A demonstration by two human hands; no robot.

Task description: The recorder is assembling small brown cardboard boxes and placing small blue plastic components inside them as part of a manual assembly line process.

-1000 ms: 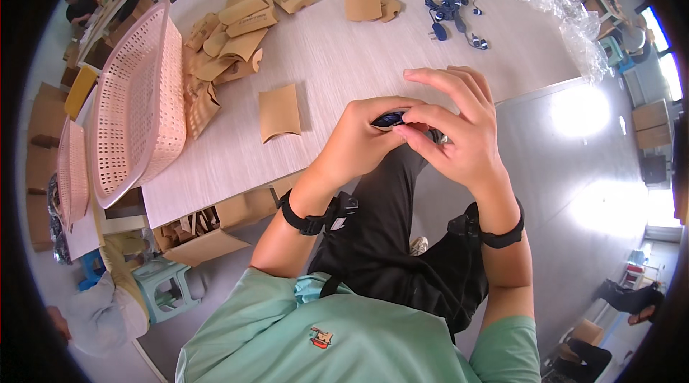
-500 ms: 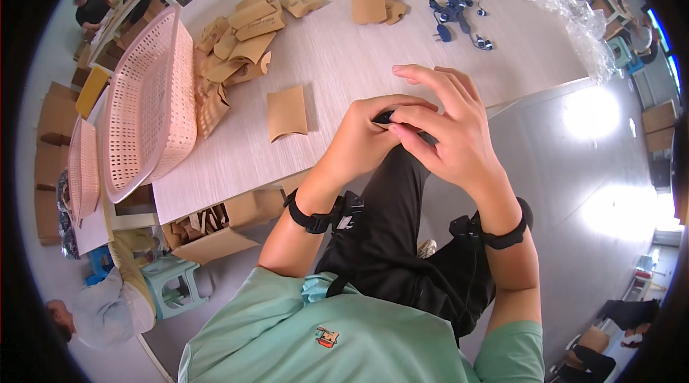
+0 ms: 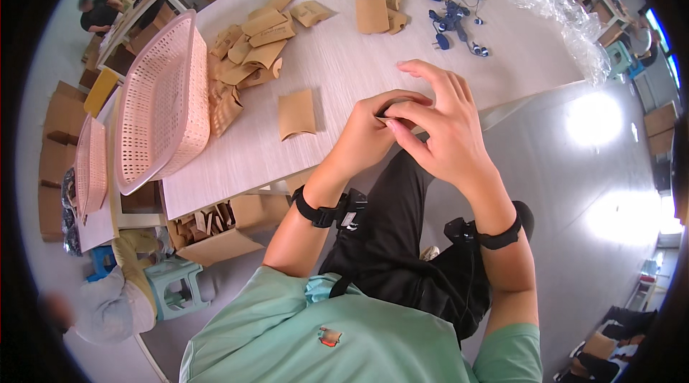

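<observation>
My left hand [image 3: 367, 137] is wrapped round a small brown cardboard pillow box [image 3: 383, 119], mostly hidden by my fingers, held above the table's near edge. Its open end faces up and looks dark inside. The thumb and forefinger of my right hand [image 3: 448, 121] pinch at the rim of that opening, the other fingers raised apart. On the table to the left lies a single pillow box [image 3: 297, 114]. Behind it is a loose heap of similar boxes [image 3: 269, 30]. Farther off are a few stacked boxes [image 3: 372, 15] and a cluster of dark blue wired earphones [image 3: 452, 20].
A pink perforated basket [image 3: 161, 103] stands at the table's left end, with a smaller pink basket [image 3: 91, 164] beside it. Clear plastic wrap [image 3: 552, 13] lies along the right edge. Below the table are an open carton [image 3: 222, 239] and a teal stool [image 3: 176, 286]. Other people sit farther off.
The black piece that showed in the box's opening is no longer visible. My right fingertips have closed in on the rim. The table scene has shifted slightly right and down in the view.
</observation>
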